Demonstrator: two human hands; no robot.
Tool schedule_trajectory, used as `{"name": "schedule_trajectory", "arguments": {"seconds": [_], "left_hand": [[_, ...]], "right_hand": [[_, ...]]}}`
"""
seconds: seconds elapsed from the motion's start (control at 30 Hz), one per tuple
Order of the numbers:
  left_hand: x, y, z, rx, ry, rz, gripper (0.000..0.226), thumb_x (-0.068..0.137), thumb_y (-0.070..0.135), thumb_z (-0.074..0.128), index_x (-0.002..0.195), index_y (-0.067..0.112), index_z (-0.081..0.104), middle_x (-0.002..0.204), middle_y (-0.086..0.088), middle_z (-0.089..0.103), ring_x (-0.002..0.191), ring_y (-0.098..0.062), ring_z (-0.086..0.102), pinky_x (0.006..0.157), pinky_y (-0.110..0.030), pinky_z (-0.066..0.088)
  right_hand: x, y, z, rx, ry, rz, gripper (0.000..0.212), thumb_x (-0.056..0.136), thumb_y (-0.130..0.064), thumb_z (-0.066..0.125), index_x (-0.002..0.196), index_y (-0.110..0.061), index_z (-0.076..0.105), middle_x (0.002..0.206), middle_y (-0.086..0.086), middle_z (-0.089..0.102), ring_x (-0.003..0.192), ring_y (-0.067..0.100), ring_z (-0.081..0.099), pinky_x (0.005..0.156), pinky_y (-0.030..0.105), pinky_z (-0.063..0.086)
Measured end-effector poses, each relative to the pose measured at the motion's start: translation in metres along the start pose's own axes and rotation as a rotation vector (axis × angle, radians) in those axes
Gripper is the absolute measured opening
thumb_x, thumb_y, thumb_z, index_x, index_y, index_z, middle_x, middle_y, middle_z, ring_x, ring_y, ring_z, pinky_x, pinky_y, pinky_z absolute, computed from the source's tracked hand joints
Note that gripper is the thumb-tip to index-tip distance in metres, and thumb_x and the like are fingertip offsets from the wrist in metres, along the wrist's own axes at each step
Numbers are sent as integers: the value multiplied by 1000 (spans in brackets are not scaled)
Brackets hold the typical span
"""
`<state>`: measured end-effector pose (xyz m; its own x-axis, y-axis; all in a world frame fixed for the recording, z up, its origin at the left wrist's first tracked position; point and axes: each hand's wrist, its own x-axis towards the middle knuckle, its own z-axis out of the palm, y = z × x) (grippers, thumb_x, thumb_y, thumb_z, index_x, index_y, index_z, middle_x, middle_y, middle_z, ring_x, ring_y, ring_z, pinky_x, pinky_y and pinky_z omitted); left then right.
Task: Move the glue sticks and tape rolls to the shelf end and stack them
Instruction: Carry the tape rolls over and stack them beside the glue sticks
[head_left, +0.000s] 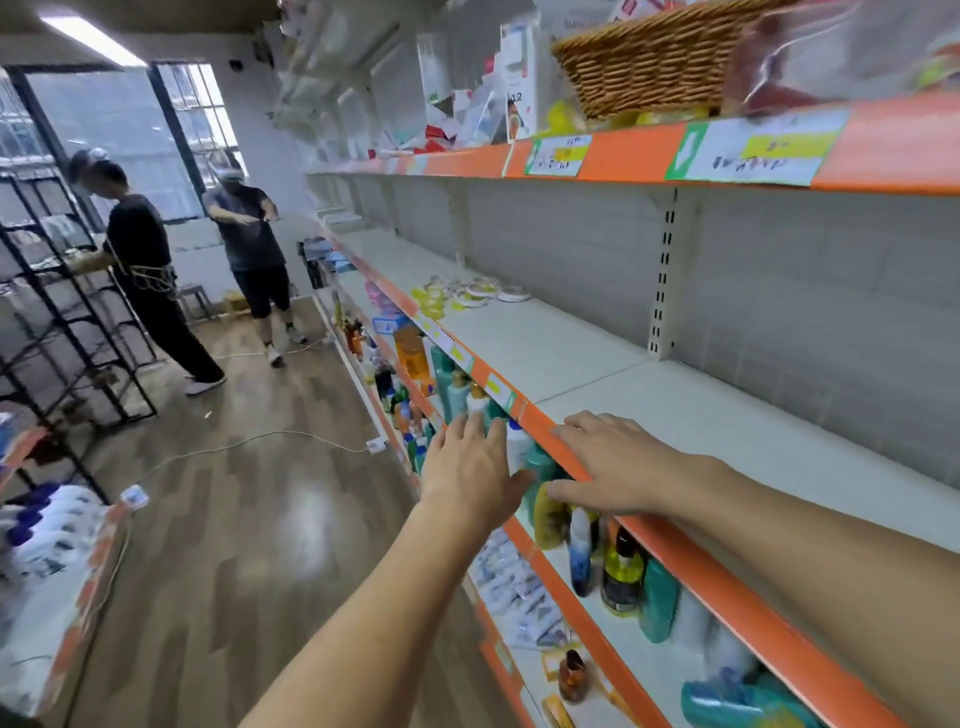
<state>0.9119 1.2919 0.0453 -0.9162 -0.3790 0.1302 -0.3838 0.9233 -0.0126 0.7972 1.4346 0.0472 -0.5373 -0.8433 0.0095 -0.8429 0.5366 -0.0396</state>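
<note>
a: where are the hands?
b: both reach out at the white shelf board with the orange front strip (597, 384). the left hand (470, 462) hangs in the air just off the strip, fingers straight and spread wide, holding nothing. the right hand (613, 465) lies flat over the strip's edge, fingers stretched, thumb under the lip, also holding nothing.
a: and the tape?
b: a loose cluster of flat white and yellow tape rolls (470, 297) sits far down the same board, well apart from both hands. i cannot make out any glue sticks.
a: what else is there?
b: teal, white and yellow plastic bottles (618, 566) crowd the shelf below. a woven wicker basket (649, 62) stands on the shelf above. two people stand by a black wire rack (57, 322) on the wooden floor.
</note>
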Motion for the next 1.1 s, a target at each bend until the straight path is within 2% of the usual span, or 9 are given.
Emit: {"name": "schedule_trajectory", "arguments": {"seconds": [0.23,0.37,0.53,0.67,0.83,0.97,1.1], "left_hand": [[86,-62,32,-36,-38,-45,72,94,62,43,148,16,30,154,-8,31,145,-29,23,118,-43,23],[141,-106,44,-24,-52,-43,75,94,63,42,150,15,27,155,-9,30,145,-29,22,119,-43,22],[220,-168,49,-19,-39,-10,74,93,62,45,150,17,28,153,-8,31,144,-29,24,117,-43,24],[283,-212,48,-6,-72,29,74,94,61,44,150,16,27,154,-10,30,145,-30,22,118,-44,24],[344,-242,53,-6,-113,77,77,96,61,40,153,14,20,159,-12,22,148,-31,16,120,-44,20],[389,-254,64,-35,-126,121,74,97,59,41,153,15,20,159,-11,21,147,-32,16,119,-43,18],[442,-261,75,-59,-124,133,74,97,57,41,154,15,19,161,-11,18,149,-31,11,120,-42,16]], "right_hand": [[117,4,16,-6,-27,-28,76,87,-67,50,146,-22,35,145,7,41,132,30,41,111,40,32],[186,0,26,-2,-20,-18,79,88,-65,50,152,-22,30,150,7,37,136,29,39,112,38,30],[284,-7,29,55,-5,7,69,88,-65,52,142,-23,40,142,6,43,130,29,43,108,37,33],[350,-13,27,76,5,66,71,91,-60,51,147,-20,36,145,8,40,133,30,40,111,38,32],[408,-2,28,98,4,136,70,90,-61,52,147,-24,35,141,6,42,130,29,42,107,35,33],[446,15,30,65,-4,182,77,93,-63,48,153,-20,29,151,7,35,137,28,37,110,34,28],[490,38,31,54,-19,223,80,93,-66,44,155,-19,25,153,7,34,138,27,35,112,35,28]]}}
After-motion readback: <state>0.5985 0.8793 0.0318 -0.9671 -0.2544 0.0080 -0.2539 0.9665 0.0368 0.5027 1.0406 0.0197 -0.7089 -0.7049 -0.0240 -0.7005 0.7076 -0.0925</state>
